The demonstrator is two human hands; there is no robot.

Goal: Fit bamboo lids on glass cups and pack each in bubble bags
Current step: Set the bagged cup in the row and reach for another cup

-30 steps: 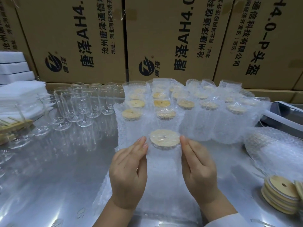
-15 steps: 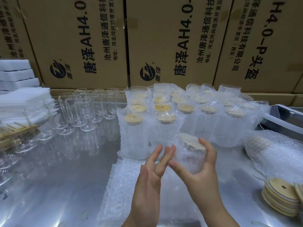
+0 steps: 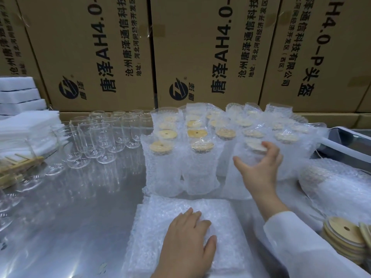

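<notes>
Broadly, the work surface is a brushed steel table (image 3: 60,227). At its far centre stand rows of bubble-bagged glass cups with round bamboo lids (image 3: 202,167), all upright. Nearer me lies a flat stack of clear bubble bags (image 3: 156,217). My left hand (image 3: 186,241) rests on it palm down, fingers straight, holding nothing. Bare clear glass cups (image 3: 100,137) stand upright, long axis vertical, to the far left of that hand, so I judge the left hand the nearer one for fetching the next cup. A stack of round bamboo lids with centre holes (image 3: 341,233) sits near right, beside my right sleeve, and is partly cut off by the frame edge. My right hand (image 3: 261,171) curls thumb and fingers round one bagged, lidded cup (image 3: 254,145) at the front of the rows. The base of that cup is hidden behind my forearm, the bag openings lie hidden under my left palm, and the glass rims blur into reflections.
</notes>
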